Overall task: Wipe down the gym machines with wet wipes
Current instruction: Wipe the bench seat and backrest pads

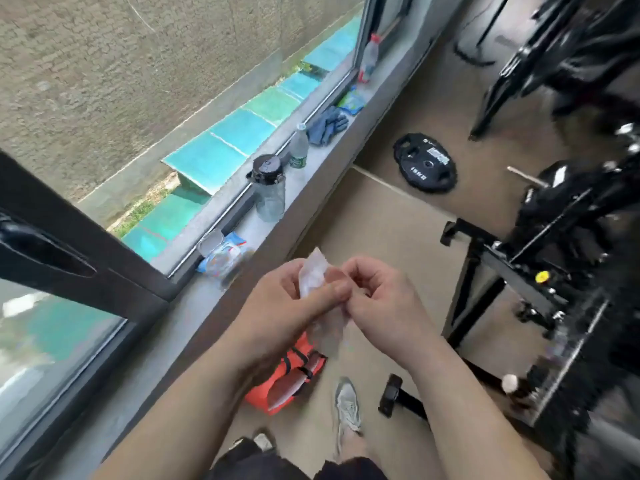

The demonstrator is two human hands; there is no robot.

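A white wet wipe (313, 276) is held between both hands in front of me, part folded, its lower end hanging below them. My left hand (291, 306) grips it with thumb and fingers curled round its middle. My right hand (377, 303) pinches its right edge with curled fingers. An open blue and white wet wipe pack (223, 256) lies on the grey window sill (311, 174) just left of my hands. Black gym machines (540, 258) stand to the right, one frame with a yellow knob (542, 277).
On the sill stand a dark-lidded jug (268, 188), two plastic bottles (298, 147), blue gloves (327, 126) and a blue-green packet (351, 100). A black weight plate (425, 162) lies on the floor. An orange bag (287, 375) and my shoe (348, 407) are below.
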